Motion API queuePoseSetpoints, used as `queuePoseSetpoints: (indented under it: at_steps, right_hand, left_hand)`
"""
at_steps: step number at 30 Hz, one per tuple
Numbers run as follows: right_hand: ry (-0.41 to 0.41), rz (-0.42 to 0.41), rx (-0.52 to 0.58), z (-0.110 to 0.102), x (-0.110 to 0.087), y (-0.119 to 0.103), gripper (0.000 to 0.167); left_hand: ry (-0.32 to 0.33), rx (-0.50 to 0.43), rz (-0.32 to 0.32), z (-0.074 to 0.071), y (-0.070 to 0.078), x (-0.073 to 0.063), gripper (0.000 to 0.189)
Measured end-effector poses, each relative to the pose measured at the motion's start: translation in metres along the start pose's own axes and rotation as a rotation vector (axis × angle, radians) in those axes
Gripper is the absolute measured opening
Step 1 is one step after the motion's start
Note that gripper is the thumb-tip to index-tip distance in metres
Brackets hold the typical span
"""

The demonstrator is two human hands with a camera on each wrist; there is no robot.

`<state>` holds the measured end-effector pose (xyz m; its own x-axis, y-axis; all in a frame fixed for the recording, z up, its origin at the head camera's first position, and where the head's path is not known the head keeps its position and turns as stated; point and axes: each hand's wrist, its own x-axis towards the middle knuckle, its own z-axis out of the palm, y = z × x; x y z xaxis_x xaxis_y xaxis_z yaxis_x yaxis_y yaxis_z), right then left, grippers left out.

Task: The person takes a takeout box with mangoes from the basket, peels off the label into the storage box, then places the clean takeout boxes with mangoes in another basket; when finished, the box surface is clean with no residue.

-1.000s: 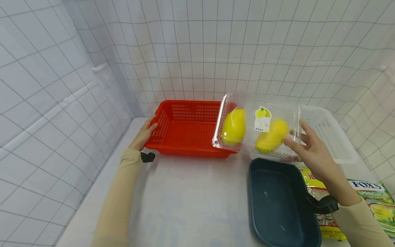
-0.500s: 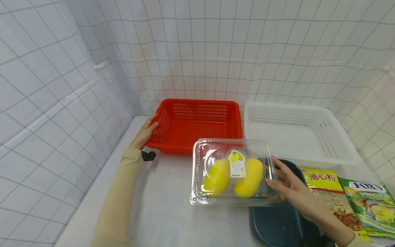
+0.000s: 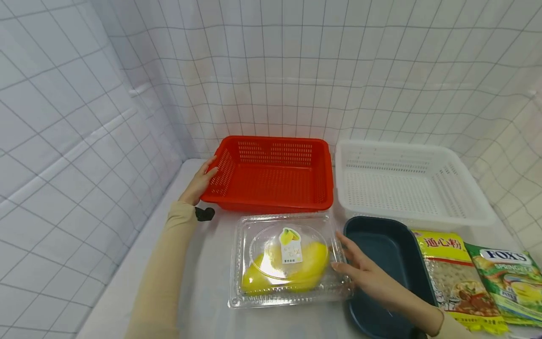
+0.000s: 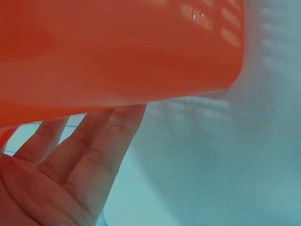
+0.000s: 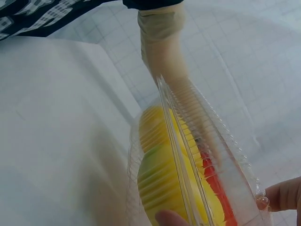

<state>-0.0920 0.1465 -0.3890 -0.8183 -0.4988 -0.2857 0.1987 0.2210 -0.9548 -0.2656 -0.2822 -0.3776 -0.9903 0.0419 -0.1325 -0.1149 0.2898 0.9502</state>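
My right hand (image 3: 366, 273) holds the right end of a clear plastic clamshell box (image 3: 271, 223), with a thumb and a fingertip at its sides in the right wrist view. Two yellow mangoes (image 5: 157, 174) lie inside, under a white label (image 3: 291, 252) with a fruit picture. The box is in front of the red basket (image 3: 271, 207), close over the table. My left hand (image 3: 198, 184) grips that basket at its left rim, thumb on the inner side. In the left wrist view, the fingers (image 4: 101, 150) reach up against the basket's outer wall; their tips are hidden.
A white basket (image 3: 423, 216) stands right of the red one. The dark blue tray (image 3: 387, 263) lies under my right forearm. Farther right are a yellow pasta packet (image 3: 461, 282) and a green FOX'S bag (image 3: 508, 278). Gridded white cloth walls (image 3: 296, 70) surround the table.
My right hand has brought the box from above the white basket down and left, to just in front of the red basket. The left hand has stayed at the red basket.
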Motion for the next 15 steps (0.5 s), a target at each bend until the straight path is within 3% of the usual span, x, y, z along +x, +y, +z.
queuePoseSetpoints:
  at_steps: [10, 15]
  right_hand:
    - [0.083, 0.145, 0.092, 0.029, 0.019, 0.007, 0.083]
    - [0.099, 0.16, 0.125, 0.036, 0.023, 0.013, 0.082]
  left_hand:
    - [0.0, -0.004, 0.008, 0.0, 0.0, -0.001, 0.056]
    - [0.003, 0.001, 0.024, 0.002, 0.004, -0.004, 0.056]
